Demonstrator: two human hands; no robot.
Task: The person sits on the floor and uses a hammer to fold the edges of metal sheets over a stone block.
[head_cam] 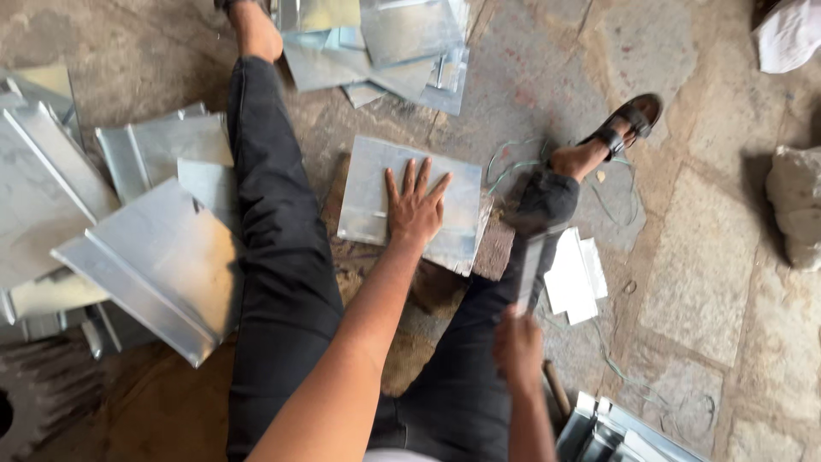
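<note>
Stone floor (pixel 684 282) littered with folded metal sheets (pixel 162 257); 1 flat sheet (pixel 376 184) lies between the legs, left hand (pixel 415 210) spread flat on it. Right hand (pixel 517 342) grips a blurred tool (pixel 534 248); a mistimed blow could catch those fingers

— Counted: two hands, left hand (pixel 416 210) and right hand (pixel 516 345); one flat metal sheet (pixel 368 192) under the left.

— And beyond those?

— Three piles of metal sheets, at left (pixel 128 248), top (pixel 376 47) and lower right (pixel 611 432). One sandal (pixel 631 115). One stone (pixel 795 201).
</note>
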